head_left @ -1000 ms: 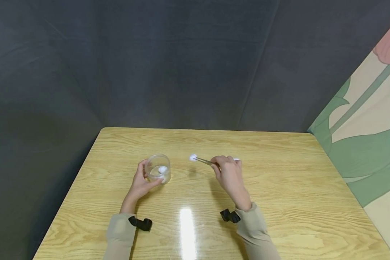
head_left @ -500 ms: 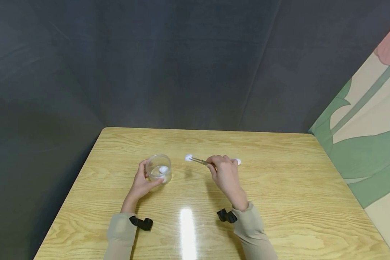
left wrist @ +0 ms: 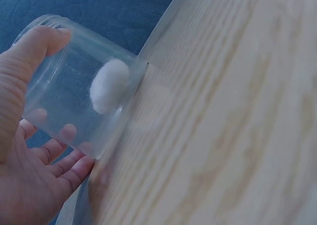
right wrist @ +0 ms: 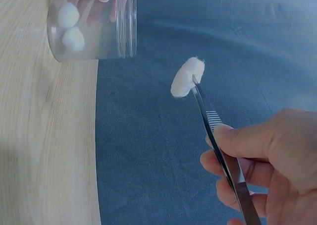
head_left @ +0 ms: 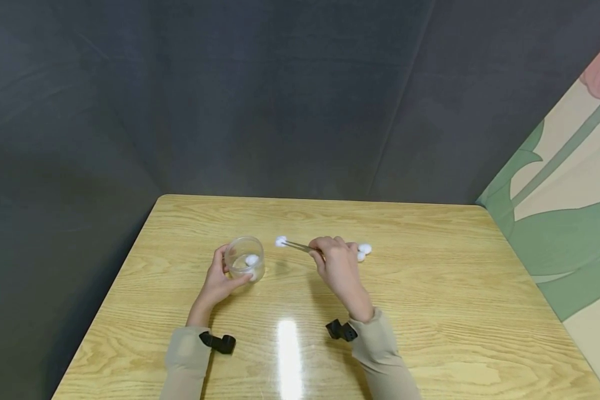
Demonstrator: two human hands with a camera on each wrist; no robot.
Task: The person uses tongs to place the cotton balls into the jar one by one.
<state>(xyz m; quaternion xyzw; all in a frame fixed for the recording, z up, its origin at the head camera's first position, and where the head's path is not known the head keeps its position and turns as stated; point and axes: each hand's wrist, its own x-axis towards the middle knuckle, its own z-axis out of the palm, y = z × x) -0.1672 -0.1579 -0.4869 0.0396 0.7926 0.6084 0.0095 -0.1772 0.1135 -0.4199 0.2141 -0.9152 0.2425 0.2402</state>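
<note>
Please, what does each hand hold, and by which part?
The right hand pinches the tweezers by their arms, near the ribbed part; their tips hold a cotton ball. The left hand holds the clear jar around its side wall.

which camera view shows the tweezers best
The right wrist view: the tweezers appear large, with their tips on the white cotton ball and ridges visible, though the rear end leaves the frame. The head view shows only their small front part jutting from the right hand; the left wrist view shows none of them.
</note>
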